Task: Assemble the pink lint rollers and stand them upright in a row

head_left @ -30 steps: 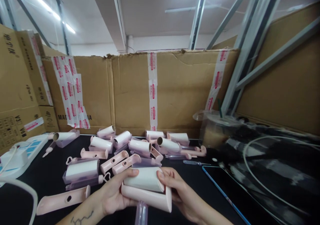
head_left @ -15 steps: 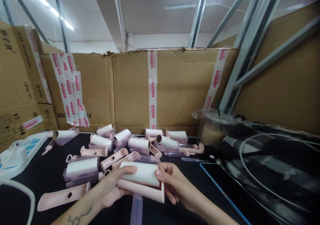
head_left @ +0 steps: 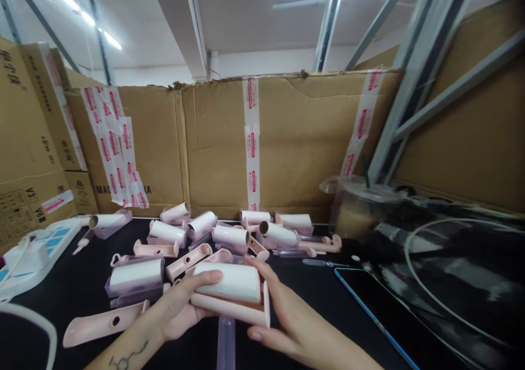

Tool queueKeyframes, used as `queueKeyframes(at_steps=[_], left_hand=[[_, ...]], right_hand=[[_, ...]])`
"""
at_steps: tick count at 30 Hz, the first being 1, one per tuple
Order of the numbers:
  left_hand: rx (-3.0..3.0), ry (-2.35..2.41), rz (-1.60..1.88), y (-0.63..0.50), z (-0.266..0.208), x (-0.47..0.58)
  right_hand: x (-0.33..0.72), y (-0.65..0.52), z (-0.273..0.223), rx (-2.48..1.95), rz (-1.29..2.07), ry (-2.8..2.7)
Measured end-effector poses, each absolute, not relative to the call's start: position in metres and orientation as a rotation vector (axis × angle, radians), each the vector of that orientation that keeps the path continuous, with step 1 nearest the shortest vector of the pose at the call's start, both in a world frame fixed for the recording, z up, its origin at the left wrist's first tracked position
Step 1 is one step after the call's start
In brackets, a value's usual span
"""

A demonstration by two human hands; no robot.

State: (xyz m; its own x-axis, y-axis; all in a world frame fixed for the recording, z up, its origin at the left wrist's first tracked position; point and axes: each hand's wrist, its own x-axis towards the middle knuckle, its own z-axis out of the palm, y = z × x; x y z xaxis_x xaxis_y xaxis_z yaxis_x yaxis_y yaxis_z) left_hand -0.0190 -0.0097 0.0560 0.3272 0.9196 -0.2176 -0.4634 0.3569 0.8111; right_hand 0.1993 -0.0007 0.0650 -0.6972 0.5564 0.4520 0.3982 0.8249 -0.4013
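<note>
My left hand (head_left: 180,304) grips a lint roller, its thumb on the white paper roll (head_left: 229,282) and its fingers under the pink holder (head_left: 229,308). The roll sits just above the holder, with a gap at its right end. My right hand (head_left: 283,310) is around the right end with its fingers spread, the index finger by the roll's top edge and the thumb below the holder. A clear purple handle (head_left: 226,342) points down beneath the holder.
Several white rolls in clear purple covers (head_left: 137,277) and pink holders (head_left: 106,323) lie behind and to the left. A phone (head_left: 377,315), a drink cup (head_left: 356,208) and a cable (head_left: 414,271) are on the right. A power strip (head_left: 41,255) is at left, cardboard (head_left: 213,145) behind.
My right hand has let go of its pinch on the roll's right end and spread open around it. My left hand keeps its hold, and the view has shifted slightly.
</note>
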Motion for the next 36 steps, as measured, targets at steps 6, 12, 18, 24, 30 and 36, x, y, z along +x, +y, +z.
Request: queueKeyframes(at_steps=[6,12,18,24,30,36], left_hand=[[0.730,0.836,0.918,-0.009,0.054,-0.020],[0.698,0.809,0.875,-0.011,0.053,-0.018],[0.641,0.809,0.874,-0.011,0.051,-0.018],[0.629,0.668,1.043,-0.008,0.053,-0.016],[0.683,0.452,0.903,-0.012,0.064,-0.013],[1.502,0.909,1.221,-0.003,0.050,-0.019]], right_hand=[[0.199,0.003,0.066,-0.763,0.465,-2.399],[0.201,0.005,0.064,-0.672,0.442,-2.351],[0.201,0.005,0.063,-0.583,0.338,-2.304],[0.206,0.014,0.066,-0.399,-0.294,-2.352],[0.207,0.013,0.067,-0.276,-0.620,-2.506],[0.208,0.032,0.059,-0.826,0.310,-1.898]])
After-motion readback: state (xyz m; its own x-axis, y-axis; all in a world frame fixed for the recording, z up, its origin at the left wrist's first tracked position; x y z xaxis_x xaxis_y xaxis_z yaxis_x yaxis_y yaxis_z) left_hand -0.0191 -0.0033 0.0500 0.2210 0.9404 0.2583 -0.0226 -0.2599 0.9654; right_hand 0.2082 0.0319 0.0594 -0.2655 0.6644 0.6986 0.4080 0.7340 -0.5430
